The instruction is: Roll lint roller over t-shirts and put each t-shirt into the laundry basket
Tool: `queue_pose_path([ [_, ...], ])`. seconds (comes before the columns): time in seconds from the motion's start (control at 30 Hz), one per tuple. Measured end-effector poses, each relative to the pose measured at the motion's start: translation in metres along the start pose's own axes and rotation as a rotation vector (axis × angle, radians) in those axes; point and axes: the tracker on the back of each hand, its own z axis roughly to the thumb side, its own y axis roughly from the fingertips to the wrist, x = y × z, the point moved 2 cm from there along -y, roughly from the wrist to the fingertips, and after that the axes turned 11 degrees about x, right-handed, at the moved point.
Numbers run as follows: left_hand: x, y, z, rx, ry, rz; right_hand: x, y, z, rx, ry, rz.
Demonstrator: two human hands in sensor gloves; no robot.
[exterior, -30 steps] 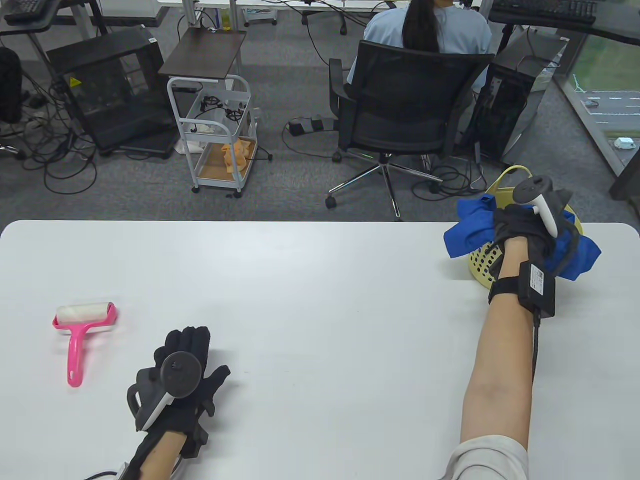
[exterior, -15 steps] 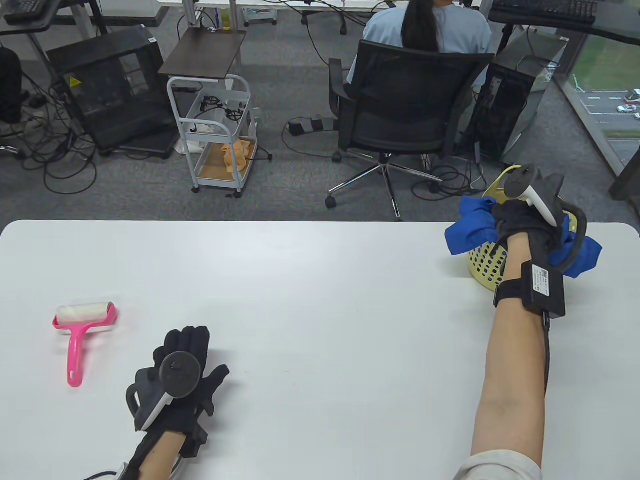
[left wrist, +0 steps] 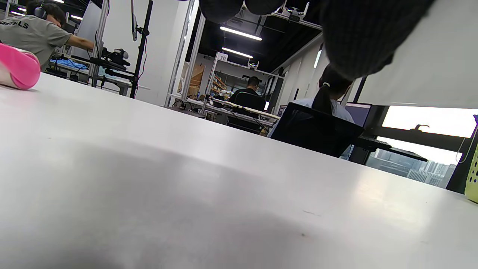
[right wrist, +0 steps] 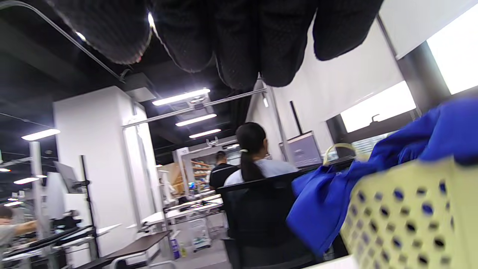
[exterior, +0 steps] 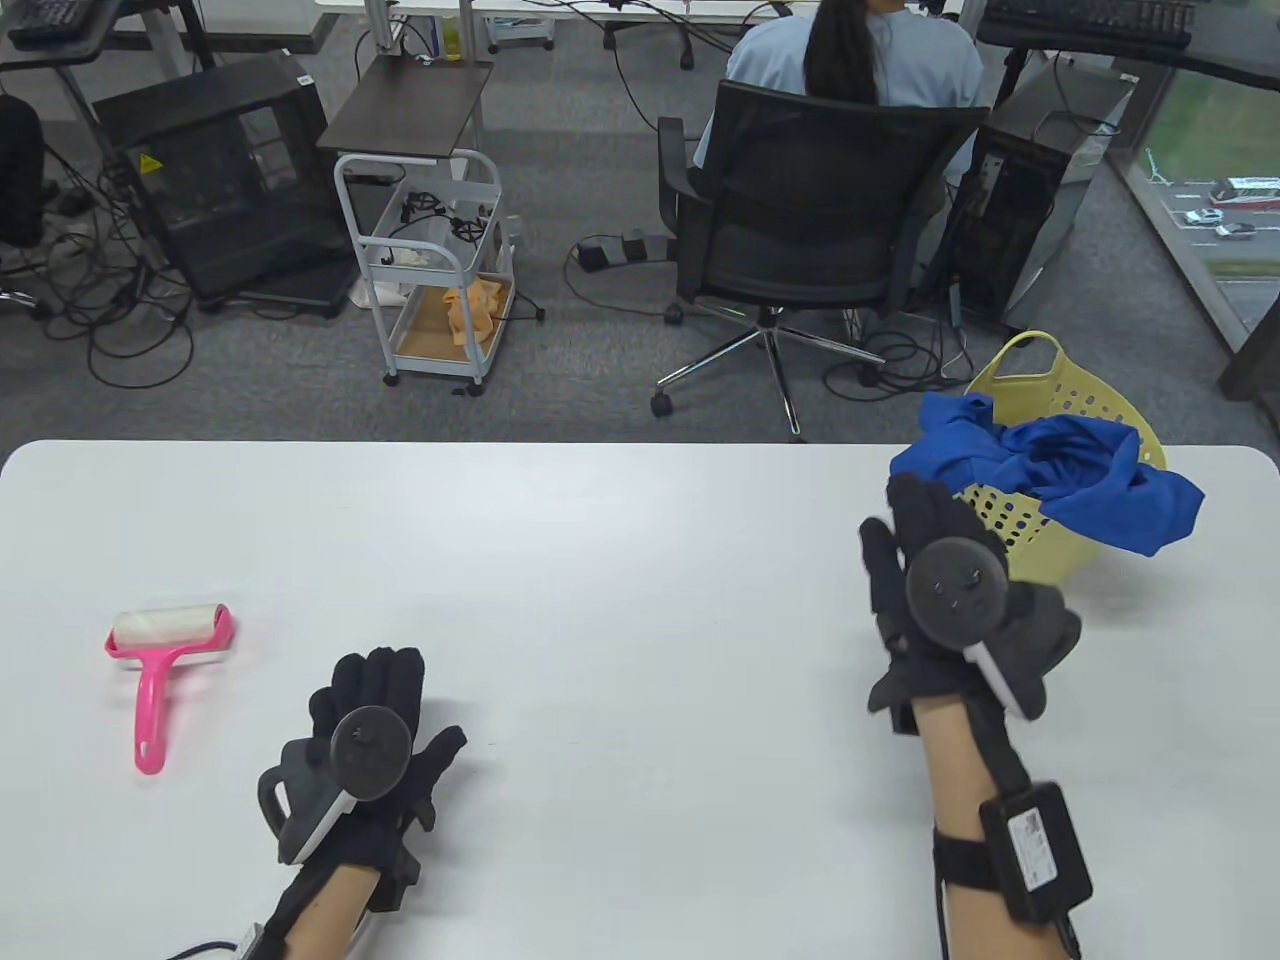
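Withdrawn from the yellow laundry basket [exterior: 1050, 560], my right hand [exterior: 950, 610] came back empty, fingers [exterior: 925, 515] relaxed, leaving the blue t-shirt [exterior: 1080, 470] inside.

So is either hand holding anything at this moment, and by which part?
Nothing is held. The left hand lies open on the table; the right hand is open, apart from the blue t-shirt.

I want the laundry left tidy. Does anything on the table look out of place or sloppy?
Yes. The blue t-shirt is only partly inside the yellow basket: one end spills over the left rim and another flap hangs over the right side. The lint roller lies flat at the left, and nothing about it looks odd.
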Motion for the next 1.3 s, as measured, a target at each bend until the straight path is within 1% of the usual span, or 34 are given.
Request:
queue_pose_path([
  [0.03, 0.000, 0.001, 0.001, -0.003, -0.002, 0.005, 0.010, 0.019, 0.004, -0.028, 0.000, 0.006],
  [0.07, 0.000, 0.002, 0.002, -0.005, -0.004, 0.007, 0.016, 0.030, 0.007, -0.042, 0.004, 0.010],
  [0.13, 0.000, 0.003, 0.003, -0.010, -0.004, 0.010, 0.038, 0.062, 0.013, -0.070, 0.032, 0.026],
  [0.23, -0.001, 0.005, 0.005, -0.016, -0.008, 0.012, 0.064, 0.089, 0.017, -0.096, 0.048, 0.068],
  [0.3, -0.002, 0.006, 0.007, -0.020, -0.018, 0.013, 0.085, 0.106, 0.022, -0.122, 0.090, 0.102],
  [0.4, -0.004, 0.005, 0.009, -0.025, -0.024, 0.007, 0.109, 0.118, 0.027, -0.163, 0.167, 0.091],
  [0.53, -0.006, 0.006, 0.010, -0.024, -0.036, 0.007, 0.133, 0.125, 0.026, -0.174, 0.187, 0.155],
  [0.67, -0.006, 0.006, 0.010, -0.028, -0.042, 0.010, 0.140, 0.125, 0.023, -0.176, 0.219, 0.161],
  [0.8, -0.008, 0.006, 0.012, -0.031, -0.046, 0.002, 0.142, 0.123, 0.020, -0.162, 0.201, 0.182],
  [1.3, -0.011, 0.008, 0.014, -0.036, -0.054, -0.018, 0.145, 0.122, 0.015, -0.147, 0.194, 0.217],
])
